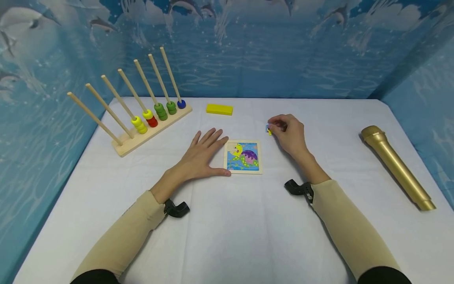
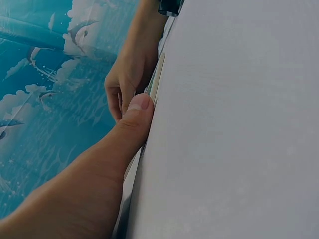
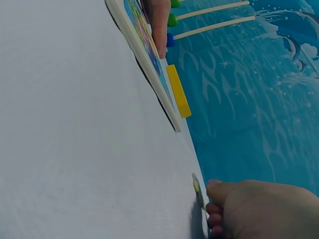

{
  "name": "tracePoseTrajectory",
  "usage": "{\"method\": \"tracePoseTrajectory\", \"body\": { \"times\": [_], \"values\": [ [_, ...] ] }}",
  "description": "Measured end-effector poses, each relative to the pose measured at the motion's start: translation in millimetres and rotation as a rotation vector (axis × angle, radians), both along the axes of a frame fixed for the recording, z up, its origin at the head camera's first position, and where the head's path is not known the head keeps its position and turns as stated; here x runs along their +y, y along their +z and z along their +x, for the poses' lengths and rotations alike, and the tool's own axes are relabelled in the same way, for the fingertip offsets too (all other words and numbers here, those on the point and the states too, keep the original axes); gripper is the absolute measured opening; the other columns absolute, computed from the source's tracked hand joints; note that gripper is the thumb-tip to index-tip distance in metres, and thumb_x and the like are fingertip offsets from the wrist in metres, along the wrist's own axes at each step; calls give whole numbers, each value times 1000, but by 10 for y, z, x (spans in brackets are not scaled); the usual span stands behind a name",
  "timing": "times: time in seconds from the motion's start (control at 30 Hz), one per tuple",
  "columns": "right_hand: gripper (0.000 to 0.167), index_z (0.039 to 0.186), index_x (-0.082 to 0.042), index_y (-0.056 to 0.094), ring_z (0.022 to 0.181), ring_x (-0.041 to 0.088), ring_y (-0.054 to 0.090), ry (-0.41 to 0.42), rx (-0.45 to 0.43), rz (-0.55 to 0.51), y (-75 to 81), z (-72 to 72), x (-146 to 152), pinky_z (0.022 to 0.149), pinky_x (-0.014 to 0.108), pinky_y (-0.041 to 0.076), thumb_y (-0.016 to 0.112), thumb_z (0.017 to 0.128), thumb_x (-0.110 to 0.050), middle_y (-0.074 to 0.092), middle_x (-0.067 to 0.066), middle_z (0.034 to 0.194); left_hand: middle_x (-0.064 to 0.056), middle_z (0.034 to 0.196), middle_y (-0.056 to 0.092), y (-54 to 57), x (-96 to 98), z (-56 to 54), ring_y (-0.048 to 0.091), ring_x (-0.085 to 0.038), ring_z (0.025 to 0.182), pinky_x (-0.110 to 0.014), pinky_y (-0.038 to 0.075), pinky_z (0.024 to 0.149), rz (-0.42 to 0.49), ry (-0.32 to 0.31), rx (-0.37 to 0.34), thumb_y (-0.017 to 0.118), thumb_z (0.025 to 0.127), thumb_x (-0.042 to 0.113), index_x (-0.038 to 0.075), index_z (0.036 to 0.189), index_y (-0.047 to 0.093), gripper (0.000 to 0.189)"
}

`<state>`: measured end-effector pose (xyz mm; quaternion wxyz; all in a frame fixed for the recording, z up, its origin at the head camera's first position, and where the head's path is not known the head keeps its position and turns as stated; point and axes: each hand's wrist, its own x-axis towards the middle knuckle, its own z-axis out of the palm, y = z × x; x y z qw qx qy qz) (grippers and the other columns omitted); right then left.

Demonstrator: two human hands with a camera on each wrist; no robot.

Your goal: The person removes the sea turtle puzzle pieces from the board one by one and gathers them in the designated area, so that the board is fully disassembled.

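A square wooden jigsaw puzzle (image 1: 242, 157) with a turtle picture and a pale frame lies flat on the white table. My left hand (image 1: 200, 159) is spread at its left side, with thumb and index fingertip touching the frame. In the left wrist view the left thumb (image 2: 137, 117) lies along the puzzle's edge. To the right of the puzzle and a little farther back, my right hand (image 1: 289, 134) pinches a small blue and yellow puzzle piece (image 1: 268, 130) between thumb and fingers. The right wrist view shows that puzzle piece (image 3: 197, 189) edge-on beside the fingertips.
A wooden peg abacus (image 1: 152, 132) with coloured beads stands at the back left. A yellow block (image 1: 219, 109) lies behind the puzzle. On the right is a gold microphone-shaped object (image 1: 397, 165). A blue dolphin-print curtain (image 1: 248, 59) borders the table's back and sides.
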<state>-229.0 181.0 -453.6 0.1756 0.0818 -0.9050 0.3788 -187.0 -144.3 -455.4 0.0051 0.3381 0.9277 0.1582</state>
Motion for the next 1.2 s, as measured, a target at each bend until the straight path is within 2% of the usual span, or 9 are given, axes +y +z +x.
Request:
{"method": "tracePoseTrajectory", "body": {
  "times": [0.1,0.2,0.33,0.5,0.67,0.8,1.0,1.2],
  "values": [
    [14,110,1,77,97,33,59,11,93,22,33,32,-94,83,39,40,72,100,-7,69,19,103,-8,176,22,2,-15,0,11,-31,165,-62,3,130,3,3,-5,72,79,80,20,167,33,114],
    [12,107,0,78,92,29,60,71,136,-2,55,100,-259,80,35,41,72,100,-9,71,16,97,-7,177,21,-4,-29,-8,11,-30,165,-62,2,130,0,8,-3,72,79,81,21,167,33,114],
    [13,105,-3,78,82,21,58,141,79,-47,49,186,-448,73,27,40,72,101,-14,70,11,91,-6,177,20,-14,-37,-18,10,-29,165,-62,1,130,2,13,-5,71,79,81,21,167,32,113],
    [16,103,-4,78,80,19,55,134,25,-65,36,224,-480,72,26,40,72,102,-19,70,8,89,-5,177,18,-1,-32,-30,8,-28,166,-61,0,131,-5,14,-12,71,79,81,22,168,31,114],
    [12,100,-5,78,78,20,53,144,-4,-70,14,291,-487,70,24,39,74,99,-16,67,8,84,-6,177,20,14,-30,-39,8,-28,165,-60,0,131,2,10,-20,72,79,80,22,167,32,113],
    [6,98,-8,78,79,19,55,190,-37,-69,28,382,-534,71,25,40,73,97,-11,67,5,85,-7,177,21,27,-38,-42,9,-28,165,-61,1,131,6,7,-20,72,80,80,21,167,33,112],
    [8,101,-6,77,84,19,56,247,-58,-24,44,478,-605,74,30,43,74,93,-6,67,6,92,-7,176,22,31,-53,-48,10,-29,165,-61,1,130,21,3,-7,73,80,79,21,167,33,111],
    [14,101,-7,77,82,19,56,228,-38,11,-4,525,-588,74,30,45,81,93,-17,65,8,92,-7,177,20,-41,-22,-21,9,-29,165,-62,1,130,21,-11,-8,72,80,80,21,167,32,113]
  ]
}}
